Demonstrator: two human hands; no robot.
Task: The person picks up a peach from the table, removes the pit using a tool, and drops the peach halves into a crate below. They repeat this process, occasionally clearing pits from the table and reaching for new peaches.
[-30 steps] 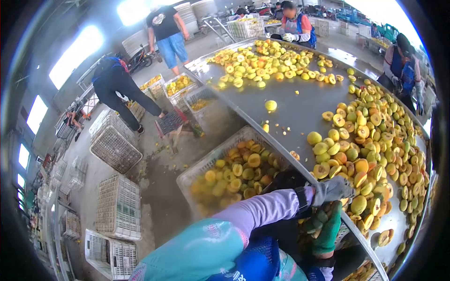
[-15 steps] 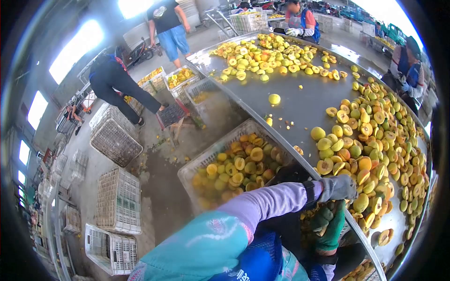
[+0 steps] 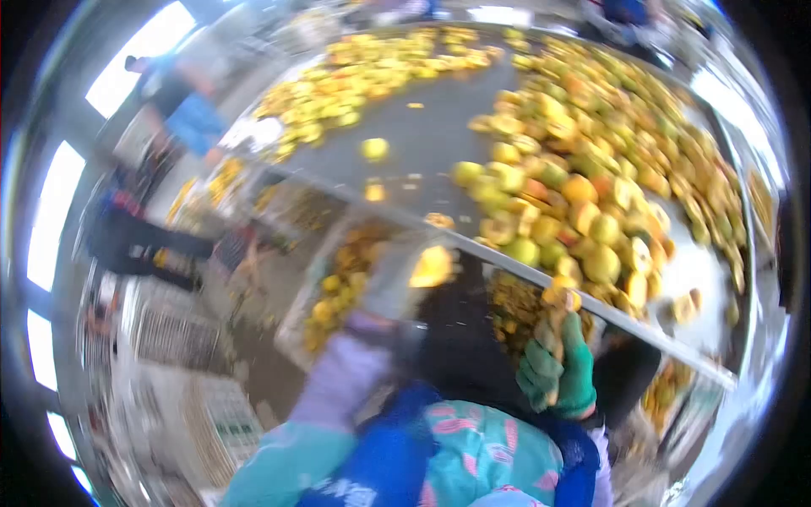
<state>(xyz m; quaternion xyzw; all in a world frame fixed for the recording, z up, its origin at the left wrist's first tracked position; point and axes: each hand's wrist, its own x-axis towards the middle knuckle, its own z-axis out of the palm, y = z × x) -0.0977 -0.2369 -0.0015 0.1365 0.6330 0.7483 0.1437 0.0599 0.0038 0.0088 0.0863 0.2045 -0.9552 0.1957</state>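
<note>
My left hand [image 3: 395, 279], in a grey glove and smeared by motion, has a yellow peach half [image 3: 432, 267] at its fingers. It is beside the crate of peach halves [image 3: 331, 308], below the edge of the metal table. My right hand [image 3: 549, 376] wears a green glove and is closed round a slim, brownish-handled tool [image 3: 553, 334] that points up. At the tool's upper end, right by the table rim, sits a piece of yellow fruit [image 3: 563, 295]. Past the rim lies a heap of cut peaches [image 3: 583, 198].
The grey metal table [image 3: 431, 127] slants across the view, its raised edge between me and the heap. More peach halves [image 3: 346, 80] cover its far left. White crates [image 3: 211, 414] stand on the floor at left. Two people [image 3: 139, 237] [image 3: 182, 101] are beyond the crates.
My left hand has moved left from the heap and my right hand to beside the peach crate, now with a peach half. My view has turned; the right hand now shows its tool clearly.
</note>
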